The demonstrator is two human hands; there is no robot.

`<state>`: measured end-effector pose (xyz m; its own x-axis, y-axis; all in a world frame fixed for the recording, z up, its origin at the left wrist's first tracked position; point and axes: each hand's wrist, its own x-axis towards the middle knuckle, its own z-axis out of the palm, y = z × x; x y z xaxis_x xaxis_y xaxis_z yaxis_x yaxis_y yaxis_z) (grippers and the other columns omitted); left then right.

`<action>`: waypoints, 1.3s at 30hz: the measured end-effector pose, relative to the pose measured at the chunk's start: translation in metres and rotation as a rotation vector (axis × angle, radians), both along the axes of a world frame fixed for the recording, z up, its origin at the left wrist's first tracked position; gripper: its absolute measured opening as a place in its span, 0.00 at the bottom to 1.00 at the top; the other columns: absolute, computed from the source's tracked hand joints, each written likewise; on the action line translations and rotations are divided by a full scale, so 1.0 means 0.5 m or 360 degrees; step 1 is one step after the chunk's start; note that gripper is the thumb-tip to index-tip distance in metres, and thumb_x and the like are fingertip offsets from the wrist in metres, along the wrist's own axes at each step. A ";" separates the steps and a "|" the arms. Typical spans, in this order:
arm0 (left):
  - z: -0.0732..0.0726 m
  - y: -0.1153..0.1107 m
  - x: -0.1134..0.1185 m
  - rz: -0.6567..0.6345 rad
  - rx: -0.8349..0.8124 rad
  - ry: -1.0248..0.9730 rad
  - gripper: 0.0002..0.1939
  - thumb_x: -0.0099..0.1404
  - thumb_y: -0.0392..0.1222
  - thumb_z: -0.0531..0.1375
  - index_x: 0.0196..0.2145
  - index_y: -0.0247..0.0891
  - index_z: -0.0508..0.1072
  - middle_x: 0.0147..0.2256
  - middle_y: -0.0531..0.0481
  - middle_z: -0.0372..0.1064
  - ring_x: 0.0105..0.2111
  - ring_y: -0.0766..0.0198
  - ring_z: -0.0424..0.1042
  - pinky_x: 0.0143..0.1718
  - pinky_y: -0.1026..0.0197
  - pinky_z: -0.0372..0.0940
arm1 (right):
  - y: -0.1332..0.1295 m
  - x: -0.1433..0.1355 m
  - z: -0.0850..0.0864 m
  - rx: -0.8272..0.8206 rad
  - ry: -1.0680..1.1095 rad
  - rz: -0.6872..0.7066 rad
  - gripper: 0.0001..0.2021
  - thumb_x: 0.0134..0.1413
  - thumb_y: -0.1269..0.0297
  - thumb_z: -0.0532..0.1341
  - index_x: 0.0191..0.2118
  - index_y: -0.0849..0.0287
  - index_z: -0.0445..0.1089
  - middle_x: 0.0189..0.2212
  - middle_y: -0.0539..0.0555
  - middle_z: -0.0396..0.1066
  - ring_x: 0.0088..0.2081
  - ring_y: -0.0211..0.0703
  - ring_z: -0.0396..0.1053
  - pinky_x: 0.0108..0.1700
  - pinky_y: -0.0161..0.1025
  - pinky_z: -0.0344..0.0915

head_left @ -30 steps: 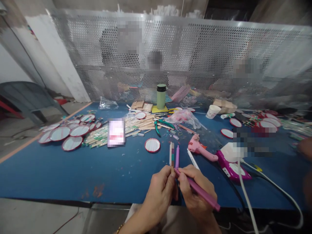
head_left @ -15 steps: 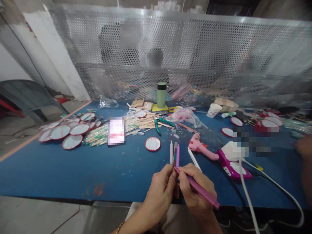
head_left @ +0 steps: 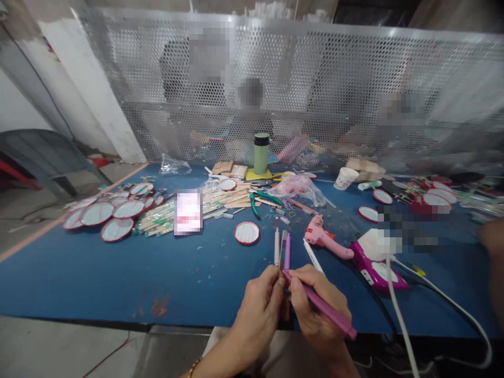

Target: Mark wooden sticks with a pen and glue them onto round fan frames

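Holding seen: 1 flat wooden stick with coloured bands (head_left: 283, 253) is pinched by the left hand (head_left: 260, 299); 1 dark-pink plastic marker (head_left: 334, 317) is clamped in the right hand (head_left: 317, 299), tip at stick, contact unclear. Stick is flanked by 1 pale marker (head_left: 276, 247) and 1 purple marker (head_left: 287, 251). Hands angled inward, nearly together.

Here, a mauve marker (head_left: 328, 312), slanted, tip end at a flat, teal-banded wooden stick (head_left: 283, 252). Pointing away, between a pale pen (head_left: 276, 249) and a purple pen (head_left: 287, 253).
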<state>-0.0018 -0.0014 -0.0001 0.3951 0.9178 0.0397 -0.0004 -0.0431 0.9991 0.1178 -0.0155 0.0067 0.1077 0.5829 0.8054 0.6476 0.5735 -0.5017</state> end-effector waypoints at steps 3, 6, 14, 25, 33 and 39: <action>0.005 0.000 0.000 -0.0017 -0.0017 0.0008 0.18 0.72 0.53 0.49 0.28 0.40 0.60 0.18 0.59 0.57 0.17 0.71 0.55 0.21 0.68 0.53 | 0.001 -0.002 0.005 0.0044 0.0034 -0.0017 0.07 0.59 0.74 0.58 0.34 0.58 0.71 0.24 0.49 0.74 0.23 0.35 0.73 0.26 0.30 0.69; 0.005 0.000 0.001 0.0001 -0.0018 -0.0002 0.18 0.72 0.53 0.49 0.28 0.40 0.60 0.18 0.58 0.58 0.18 0.71 0.56 0.22 0.68 0.53 | 0.000 -0.002 0.004 0.0023 0.0035 0.0008 0.07 0.60 0.74 0.58 0.34 0.58 0.71 0.24 0.49 0.74 0.23 0.36 0.73 0.26 0.30 0.69; -0.010 0.000 0.002 0.0004 -0.0019 -0.0034 0.17 0.72 0.52 0.49 0.29 0.40 0.60 0.19 0.59 0.58 0.19 0.71 0.56 0.21 0.68 0.53 | 0.000 0.002 -0.005 -0.0032 -0.0012 0.0020 0.06 0.60 0.74 0.58 0.36 0.58 0.72 0.26 0.50 0.75 0.25 0.35 0.74 0.29 0.30 0.70; 0.000 -0.001 -0.001 -0.0010 -0.0059 0.0002 0.19 0.71 0.55 0.49 0.29 0.40 0.61 0.18 0.59 0.58 0.17 0.71 0.56 0.21 0.68 0.53 | -0.002 -0.001 0.002 0.0012 0.0031 -0.0037 0.07 0.60 0.73 0.58 0.34 0.58 0.72 0.24 0.50 0.75 0.23 0.36 0.73 0.26 0.31 0.70; -0.008 0.001 0.002 0.0011 -0.0030 -0.0022 0.19 0.72 0.55 0.49 0.29 0.39 0.61 0.18 0.59 0.58 0.18 0.71 0.56 0.22 0.68 0.53 | -0.001 0.000 0.000 -0.0008 0.0009 -0.0005 0.06 0.60 0.73 0.58 0.35 0.57 0.72 0.25 0.50 0.75 0.24 0.37 0.74 0.27 0.31 0.70; -0.006 -0.002 0.000 0.0008 -0.0039 -0.0022 0.19 0.72 0.55 0.49 0.28 0.40 0.60 0.18 0.59 0.57 0.18 0.71 0.55 0.22 0.68 0.53 | 0.001 0.000 -0.002 -0.0007 -0.0012 -0.0011 0.06 0.60 0.73 0.58 0.35 0.58 0.71 0.25 0.49 0.74 0.24 0.35 0.73 0.27 0.30 0.69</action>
<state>-0.0018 -0.0025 -0.0033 0.3900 0.9206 0.0224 -0.0139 -0.0184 0.9997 0.1178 -0.0153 0.0055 0.1058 0.5856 0.8037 0.6555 0.5667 -0.4992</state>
